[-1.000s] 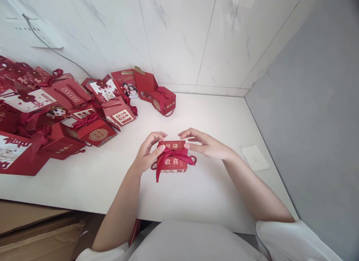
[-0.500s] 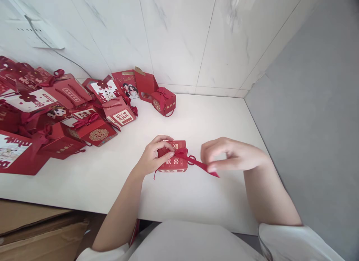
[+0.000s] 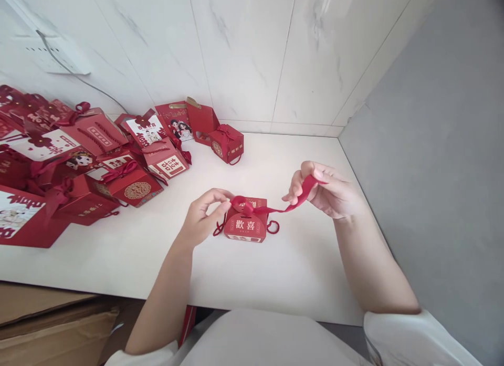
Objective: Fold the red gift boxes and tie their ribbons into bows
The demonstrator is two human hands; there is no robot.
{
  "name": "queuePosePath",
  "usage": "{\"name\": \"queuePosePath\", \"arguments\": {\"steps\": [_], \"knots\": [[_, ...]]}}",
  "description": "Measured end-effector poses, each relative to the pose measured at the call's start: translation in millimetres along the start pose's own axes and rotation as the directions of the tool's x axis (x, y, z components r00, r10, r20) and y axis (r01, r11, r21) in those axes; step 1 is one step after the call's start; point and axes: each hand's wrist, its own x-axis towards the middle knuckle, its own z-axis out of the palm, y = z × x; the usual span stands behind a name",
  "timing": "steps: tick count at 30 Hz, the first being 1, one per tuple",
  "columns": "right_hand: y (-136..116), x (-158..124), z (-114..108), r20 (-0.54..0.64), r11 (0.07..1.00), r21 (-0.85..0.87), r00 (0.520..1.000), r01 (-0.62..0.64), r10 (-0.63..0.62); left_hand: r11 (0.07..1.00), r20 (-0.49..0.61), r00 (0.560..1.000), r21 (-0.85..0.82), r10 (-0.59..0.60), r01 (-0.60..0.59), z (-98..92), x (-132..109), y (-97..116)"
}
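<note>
A small red gift box (image 3: 244,227) with white characters on its curved flap rests on the white table in front of me. Dark red cord handles stick out at both its sides. A red ribbon (image 3: 275,210) is looped at the top of the box, and its tail stretches up to the right. My left hand (image 3: 205,215) pinches the loop end at the box's upper left, thumb against fingertip. Raised to the right of the box, my right hand (image 3: 328,190) grips the ribbon's tail between thumb and fingers, palm turned partly toward me.
A pile of red gift boxes (image 3: 136,190) with bows covers the table's left side. Another small red box (image 3: 228,144) stands near the tiled wall. A grey panel (image 3: 437,161) borders the table (image 3: 291,282) on the right. Cardboard (image 3: 59,334) lies below the front edge at left.
My right hand has lifted and turned, raising the ribbon's tail from low beside the box. My left hand has shifted from atop the box to the loop's left end.
</note>
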Motion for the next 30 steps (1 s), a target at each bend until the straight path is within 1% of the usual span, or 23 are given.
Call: {"name": "queuePosePath", "arguments": {"steps": [3, 4, 6, 8, 10, 11, 12, 13, 15, 17, 18, 19, 21, 23, 24, 25, 26, 27, 28, 30], "knots": [[-2.2, 2.8, 2.2, -0.096, 1.000, 0.011, 0.995, 0.017, -0.015, 0.974, -0.079, 0.992, -0.213, -0.100, 0.081, -18.6, -4.6, 6.1], [-3.9, 1.6, 1.6, -0.123, 1.000, 0.001, 0.992, 0.016, -0.016, 0.961, -0.104, 0.987, -0.261, -0.119, 0.088, -25.9, -6.8, 8.1], [-8.1, -3.1, -1.2, -0.126, 0.999, -0.028, 0.992, -0.020, 0.016, 0.949, -0.153, 0.977, -0.300, -0.149, 0.097, -41.2, -12.0, 12.0], [-11.4, -8.4, -4.3, -0.077, 0.992, -0.091, 0.993, -0.091, 0.084, 0.954, -0.170, 0.962, -0.248, -0.212, 0.167, -55.1, -17.5, 15.7], [-10.8, -10.8, -5.1, -0.023, 0.956, -0.243, 0.986, -0.165, 0.165, 0.941, -0.128, 0.936, -0.124, -0.329, 0.314, -63.1, -21.2, 19.0], [-8.2, -10.3, -4.0, -0.009, 0.919, -0.351, 0.982, -0.180, 0.188, 0.920, -0.093, 0.915, -0.050, -0.392, 0.389, -63.7, -21.9, 20.5], [-4.1, -8.7, -1.8, -0.008, 0.868, -0.466, 0.982, -0.173, 0.191, 0.895, -0.056, 0.894, 0.019, -0.444, 0.446, -61.8, -21.7, 21.7], [1.5, -6.3, 1.5, -0.010, 0.804, -0.575, 0.984, -0.149, 0.176, 0.875, -0.014, 0.878, 0.076, -0.478, 0.477, -57.7, -20.6, 22.6], [14.8, -0.7, 10.5, 0.000, 0.671, -0.737, 0.994, -0.076, 0.113, 0.862, 0.097, 0.860, 0.146, -0.502, 0.486, -44.4, -16.5, 23.0], [27.4, 3.5, 20.9, 0.042, 0.579, -0.815, 0.996, -0.010, 0.076, 0.869, 0.224, 0.840, 0.150, -0.494, 0.471, -29.2, -11.3, 21.3], [32.3, 4.6, 25.9, 0.064, 0.546, -0.838, 0.996, 0.017, 0.067, 0.872, 0.270, 0.829, 0.137, -0.489, 0.470, -22.5, -8.9, 19.7], [36.1, 4.9, 30.5, 0.086, 0.514, -0.857, 0.995, 0.045, 0.056, 0.871, 0.296, 0.821, 0.122, -0.489, 0.475, -17.0, -6.6, 18.0], [40.2, 4.2, 37.7, 0.129, 0.426, -0.898, 0.991, 0.109, 0.018, 0.865, 0.299, 0.815, 0.101, -0.497, 0.491, -10.1, -2.9, 14.8], [40.9, 3.1, 42.3, 0.170, 0.315, -0.934, 0.985, 0.169, -0.024, 0.865, 0.293, 0.817, 0.096, -0.497, 0.492, -7.9, -0.2, 13.6], [40.3, 2.7, 43.7, 0.182, 0.273, -0.944, 0.983, 0.185, -0.038, 0.870, 0.301, 0.819, 0.093, -0.488, 0.484, -7.8, 0.9, 14.1], [39.4, 2.6, 44.7, 0.183, 0.252, -0.949, 0.982, 0.189, -0.047, 0.877, 0.314, 0.822, 0.090, -0.475, 0.473, -8.1, 1.9, 15.2], [38.3, 2.8, 45.5, 0.173, 0.257, -0.949, 0.984, 0.180, -0.051, 0.884, 0.329, 0.824, 0.091, -0.462, 0.459, -8.4, 2.7, 16.7], [37.0, 3.1, 46.1, 0.154, 0.290, -0.944, 0.987, 0.161, -0.046, 0.891, 0.344, 0.825, 0.096, -0.448, 0.444, -8.6, 3.3, 18.6], [35.8, 3.6, 46.6, 0.130, 0.343, -0.930, 0.991, 0.133, -0.032, 0.898, 0.356, 0.826, 0.105, -0.436, 0.428, -8.4, 3.7, 20.5], [34.1, 5.0, 47.8, 0.069, 0.479, -0.876, 0.997, 0.049, 0.023, 0.908, 0.360, 0.834, 0.135, -0.418, 0.397, -7.1, 4.2, 24.1]]}}
